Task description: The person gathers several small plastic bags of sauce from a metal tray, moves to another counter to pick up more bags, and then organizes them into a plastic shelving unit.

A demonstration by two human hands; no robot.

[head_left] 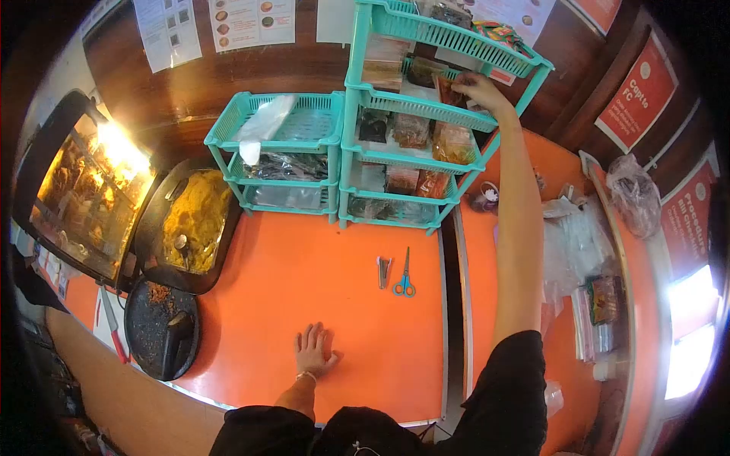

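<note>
My left hand (313, 352) lies flat on the orange table (327, 266), fingers spread and holding nothing. My right hand (473, 88) reaches up into the second tier of the tall teal rack (426, 104). Its fingers pinch the top of a small plastic packet (447, 91) with reddish-brown contents. Beside that packet stands a darker packet (423, 73), and a pale brown one (382, 76) is at the tier's left end. On the tier below are more filled packets, including a yellowish-brown one (453, 142).
Blue-handled scissors (404, 283) and a small metal tool (383, 272) lie on the table. At left are a tray of yellow food (196, 220), a stone mortar (162, 327) and a knife (114, 323). A shorter teal rack (277, 143) adjoins the tall one. Plastic bags (574, 235) lie right.
</note>
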